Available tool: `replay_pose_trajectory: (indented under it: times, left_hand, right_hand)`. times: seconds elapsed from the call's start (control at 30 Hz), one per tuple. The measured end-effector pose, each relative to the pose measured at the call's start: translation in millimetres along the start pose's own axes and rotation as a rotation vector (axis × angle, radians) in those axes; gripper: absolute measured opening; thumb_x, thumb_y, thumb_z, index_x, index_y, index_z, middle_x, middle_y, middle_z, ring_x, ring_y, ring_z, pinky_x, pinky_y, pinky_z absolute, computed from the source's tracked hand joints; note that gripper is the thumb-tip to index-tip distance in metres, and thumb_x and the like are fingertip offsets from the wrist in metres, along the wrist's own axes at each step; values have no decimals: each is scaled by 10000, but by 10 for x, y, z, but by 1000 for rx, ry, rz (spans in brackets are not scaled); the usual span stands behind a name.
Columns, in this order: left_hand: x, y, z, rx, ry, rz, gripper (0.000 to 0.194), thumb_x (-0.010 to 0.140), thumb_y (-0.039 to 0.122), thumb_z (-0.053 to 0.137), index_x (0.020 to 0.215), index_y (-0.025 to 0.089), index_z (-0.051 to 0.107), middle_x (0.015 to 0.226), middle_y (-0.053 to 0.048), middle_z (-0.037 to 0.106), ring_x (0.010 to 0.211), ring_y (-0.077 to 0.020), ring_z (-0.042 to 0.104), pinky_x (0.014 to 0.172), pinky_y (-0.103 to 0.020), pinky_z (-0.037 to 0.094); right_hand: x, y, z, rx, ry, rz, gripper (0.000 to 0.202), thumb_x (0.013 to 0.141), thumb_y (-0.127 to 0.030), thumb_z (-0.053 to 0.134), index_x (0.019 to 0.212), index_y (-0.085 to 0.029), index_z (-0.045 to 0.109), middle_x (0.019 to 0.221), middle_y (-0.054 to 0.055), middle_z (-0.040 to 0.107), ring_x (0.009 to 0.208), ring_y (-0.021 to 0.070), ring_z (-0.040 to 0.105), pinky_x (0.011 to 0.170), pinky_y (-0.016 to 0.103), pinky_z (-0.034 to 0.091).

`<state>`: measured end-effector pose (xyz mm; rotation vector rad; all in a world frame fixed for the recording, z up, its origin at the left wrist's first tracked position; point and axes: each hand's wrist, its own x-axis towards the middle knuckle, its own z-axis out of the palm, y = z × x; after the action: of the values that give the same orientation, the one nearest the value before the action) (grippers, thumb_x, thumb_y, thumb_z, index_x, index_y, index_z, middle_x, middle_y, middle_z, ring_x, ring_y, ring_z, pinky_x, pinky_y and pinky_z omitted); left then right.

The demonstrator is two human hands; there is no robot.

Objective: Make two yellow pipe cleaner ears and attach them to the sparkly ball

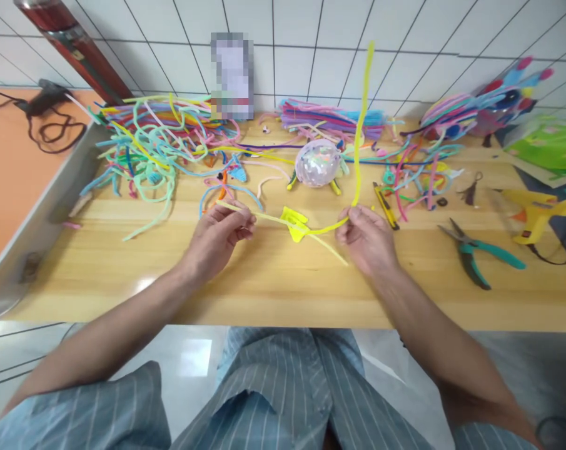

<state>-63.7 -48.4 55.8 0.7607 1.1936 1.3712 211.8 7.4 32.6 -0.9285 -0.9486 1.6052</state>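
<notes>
My left hand pinches a pale yellow pipe cleaner, whose far end slants down to the right. Between thumb and fingers, my right hand grips a bright yellow pipe cleaner. One part of it rises steeply above the hand, and the other runs left to cross the pale one. Where they cross, a small flat bright yellow piece shows; I cannot tell whether it is attached. Behind the hands sits a clear, shiny ball-shaped figure with small yellow-and-green feet.
Tangled pipe cleaners cover the back left, and a purple-pink bundle lies at the back. To the right are a yellow utility knife, teal-handled pliers and a yellow glue gun. A blurred-out phone-like object leans on the tiled wall.
</notes>
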Motion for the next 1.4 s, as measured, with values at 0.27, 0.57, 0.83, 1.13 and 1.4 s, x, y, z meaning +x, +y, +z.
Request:
replay_pose_trajectory:
  times: [0.27,0.57,0.83,1.13,1.4]
  left_hand:
    - [23,-352,-3,344,-72,-98,337,741,422,905,866,185,702,730,-49,763,624,-181,698,585,-269,559]
    - [20,-574,-147,955,-136,545,144,925,294,708,907,247,844,813,-47,718,709,-181,636,666,-311,473]
    - [34,-604,-188,1071,-207,577,180,985,272,664,949,212,830,794,-68,713,757,-205,653,720,-324,473]
    - [39,-536,-168,729,-221,528,183,1005,296,671,872,249,787,730,-49,698,681,-186,639,670,-319,478]
    - [13,-397,-191,381,137,390,190,898,464,812,810,297,837,725,-23,611,729,-202,556,727,-361,462]
  right_hand:
    - [48,41,-52,-174,29,-32,418,732,-584,939,780,-206,766,610,-24,663,516,90,547,490,222,403]
    - [20,60,-37,-303,1,-26,452,797,-650,891,790,-217,761,629,-24,677,535,101,534,522,241,404]
    - [-18,68,-46,-348,22,8,398,818,-594,892,808,-211,783,640,-12,687,564,109,553,546,245,406]
    - [-57,34,-66,-193,92,5,462,654,-624,1012,747,-225,798,701,14,675,564,120,546,531,275,449]
    - [-100,-56,-52,-157,42,-10,433,697,-621,981,703,-232,789,596,13,586,562,142,530,536,288,430]
